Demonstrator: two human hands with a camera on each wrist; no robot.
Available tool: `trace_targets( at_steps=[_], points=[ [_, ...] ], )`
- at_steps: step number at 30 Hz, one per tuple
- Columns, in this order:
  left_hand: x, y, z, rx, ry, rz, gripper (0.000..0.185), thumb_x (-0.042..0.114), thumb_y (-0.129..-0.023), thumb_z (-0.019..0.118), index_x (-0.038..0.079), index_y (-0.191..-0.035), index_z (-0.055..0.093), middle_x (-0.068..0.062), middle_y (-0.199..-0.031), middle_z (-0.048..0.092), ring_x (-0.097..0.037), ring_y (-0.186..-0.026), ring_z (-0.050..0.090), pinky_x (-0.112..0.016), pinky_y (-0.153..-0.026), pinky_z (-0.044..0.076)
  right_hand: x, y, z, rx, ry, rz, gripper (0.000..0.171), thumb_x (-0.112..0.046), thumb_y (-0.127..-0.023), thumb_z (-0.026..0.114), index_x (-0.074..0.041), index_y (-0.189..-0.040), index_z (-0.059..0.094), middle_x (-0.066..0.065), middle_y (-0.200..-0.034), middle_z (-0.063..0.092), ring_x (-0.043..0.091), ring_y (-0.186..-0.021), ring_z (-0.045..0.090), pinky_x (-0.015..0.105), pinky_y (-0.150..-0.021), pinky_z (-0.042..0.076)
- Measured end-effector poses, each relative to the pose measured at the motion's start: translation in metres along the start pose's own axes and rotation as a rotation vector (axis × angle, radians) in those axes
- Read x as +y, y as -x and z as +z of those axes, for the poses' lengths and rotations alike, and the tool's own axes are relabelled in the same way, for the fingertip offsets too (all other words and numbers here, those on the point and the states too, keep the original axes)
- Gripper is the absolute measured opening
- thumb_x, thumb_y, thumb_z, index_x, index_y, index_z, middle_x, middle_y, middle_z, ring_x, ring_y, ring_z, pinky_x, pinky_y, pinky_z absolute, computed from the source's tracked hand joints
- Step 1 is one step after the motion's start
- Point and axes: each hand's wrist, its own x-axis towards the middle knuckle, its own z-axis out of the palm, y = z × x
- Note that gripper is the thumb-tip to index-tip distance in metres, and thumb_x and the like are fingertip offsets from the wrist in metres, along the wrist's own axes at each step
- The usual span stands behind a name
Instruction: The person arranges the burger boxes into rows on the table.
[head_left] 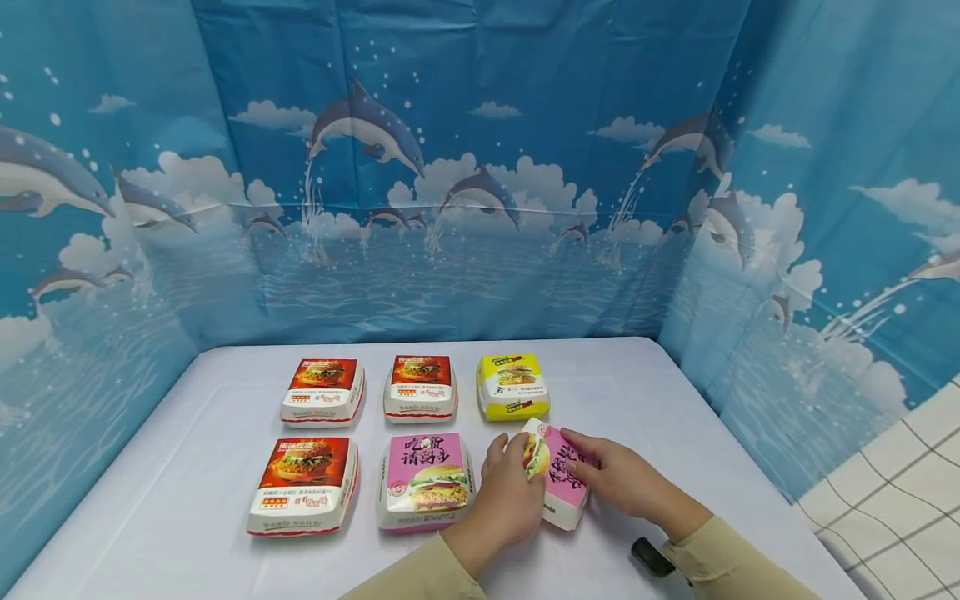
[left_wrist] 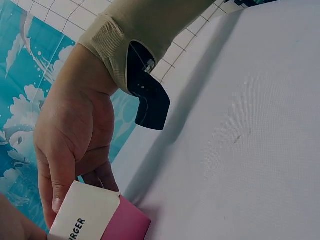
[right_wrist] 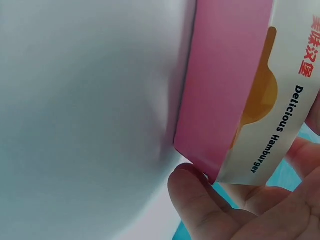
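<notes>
Both hands hold one pink burger box [head_left: 558, 483] at the front right of the white table [head_left: 180, 500]. The left hand [head_left: 510, 492] curls round the box's left end, and the right hand [head_left: 626, 479] grips its right side with the fingers laid over the lid. The box sits tilted, its near end down by the table; whether it touches the cloth cannot be told from the head view. In the right wrist view the box [right_wrist: 240, 95] shows its pink side and white rim, with a thumb [right_wrist: 197, 200] pinching the lower corner. The left wrist view catches a corner of the same box [left_wrist: 100, 220] held in fingers [left_wrist: 62, 185].

Five other boxes already lie in two rows: two red boxes [head_left: 324, 390] [head_left: 421, 387] and a yellow box [head_left: 512, 385] at the back, and a red box [head_left: 304, 483] with a second pink box [head_left: 427, 481] at the front. The open spot is the front right one, just where the held box hangs. Judging by that, the grid looks nearly complete, with only this last box to be squared up and set flat beside its pink neighbour
</notes>
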Motion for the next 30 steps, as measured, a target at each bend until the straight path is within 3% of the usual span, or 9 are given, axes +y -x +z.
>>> trace_targets(
  at_steps=[9, 13, 17, 21, 25, 30],
  points=[
    [-0.001, 0.001, -0.001, -0.027, -0.051, 0.029, 0.053, 0.02, -0.105, 0.06, 0.017, -0.157, 0.049, -0.016, -0.17, 0.029, -0.045, -0.15, 0.04, -0.067, -0.115, 0.04, -0.005, 0.0, -0.002, -0.033, -0.002, -0.014, 0.058, -0.033, -0.103, 0.068, -0.025, -0.158, 0.051, 0.015, -0.154, 0.057, 0.033, -0.131, 0.059, 0.062, -0.111, 0.048],
    [-0.003, 0.001, 0.0, -0.018, -0.078, 0.033, 0.053, 0.022, -0.105, 0.061, 0.017, -0.156, 0.05, -0.015, -0.168, 0.033, -0.044, -0.147, 0.045, -0.066, -0.114, 0.043, -0.008, 0.003, -0.002, 0.036, 0.118, -0.027, 0.061, -0.04, -0.099, 0.072, -0.021, -0.154, 0.056, 0.017, -0.152, 0.058, 0.042, -0.139, 0.055, 0.064, -0.108, 0.049],
    [-0.004, 0.002, 0.001, 0.006, -0.089, 0.05, 0.053, 0.022, -0.104, 0.063, 0.015, -0.155, 0.05, -0.018, -0.165, 0.036, -0.045, -0.144, 0.048, -0.066, -0.112, 0.044, -0.015, 0.009, 0.0, 0.085, 0.206, 0.0, 0.069, -0.051, -0.093, 0.077, -0.016, -0.15, 0.06, 0.019, -0.147, 0.059, 0.043, -0.135, 0.058, 0.064, -0.102, 0.053],
    [-0.005, 0.002, 0.002, 0.032, -0.1, 0.067, 0.053, 0.021, -0.102, 0.065, 0.012, -0.153, 0.052, -0.02, -0.162, 0.039, -0.045, -0.141, 0.049, -0.067, -0.111, 0.045, -0.018, 0.013, 0.001, 0.062, 0.19, 0.009, 0.076, -0.055, -0.09, 0.078, -0.015, -0.152, 0.058, 0.018, -0.147, 0.059, 0.041, -0.134, 0.059, 0.064, -0.102, 0.053],
    [-0.004, 0.002, 0.002, 0.031, -0.1, 0.065, 0.052, 0.023, -0.103, 0.065, 0.013, -0.152, 0.052, -0.02, -0.162, 0.038, -0.044, -0.142, 0.048, -0.067, -0.111, 0.044, -0.017, 0.013, 0.0, 0.049, 0.176, -0.009, 0.072, -0.051, -0.092, 0.078, -0.017, -0.153, 0.057, 0.017, -0.149, 0.058, 0.039, -0.133, 0.06, 0.064, -0.104, 0.053],
    [-0.004, 0.001, 0.001, 0.013, -0.074, 0.056, 0.051, 0.024, -0.106, 0.061, 0.015, -0.155, 0.049, -0.019, -0.166, 0.034, -0.045, -0.145, 0.045, -0.068, -0.112, 0.043, -0.015, 0.012, -0.002, 0.013, 0.146, -0.038, 0.07, -0.048, -0.094, 0.076, -0.018, -0.154, 0.056, 0.02, -0.154, 0.054, 0.045, -0.138, 0.055, 0.066, -0.108, 0.049]
  ],
)
